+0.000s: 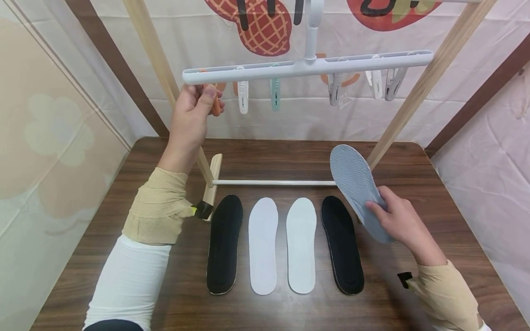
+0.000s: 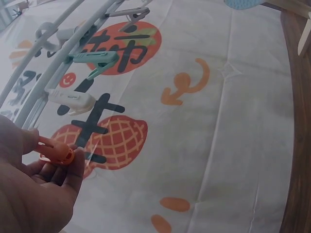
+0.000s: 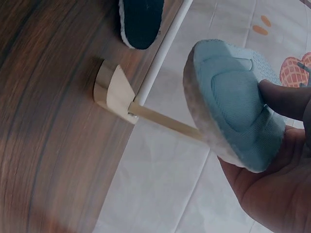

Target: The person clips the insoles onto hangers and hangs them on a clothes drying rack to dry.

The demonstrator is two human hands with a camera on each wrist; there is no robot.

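Note:
At the left end of a pale hanger bar (image 1: 256,71), my left hand (image 1: 192,108) pinches an orange clothespin (image 1: 216,106), which also shows in the left wrist view as an orange clip (image 2: 57,151). My right hand (image 1: 399,216) grips a light blue-grey insole (image 1: 357,184) by its heel half, thumb on top, and holds it up off the table at the right. In the right wrist view the insole's padded heel (image 3: 238,97) faces the camera. More clothespins hang along the bar: a white one (image 1: 243,97), a teal one (image 1: 275,94) and several grey or white ones to the right.
On the wooden table (image 1: 182,294) lie a black insole (image 1: 225,243), two white insoles (image 1: 263,246) side by side, and another black insole (image 1: 342,246). A wooden stand (image 1: 428,78) with a white lower rod (image 1: 275,182) frames the bar. Printed cloth (image 1: 265,122) hangs behind.

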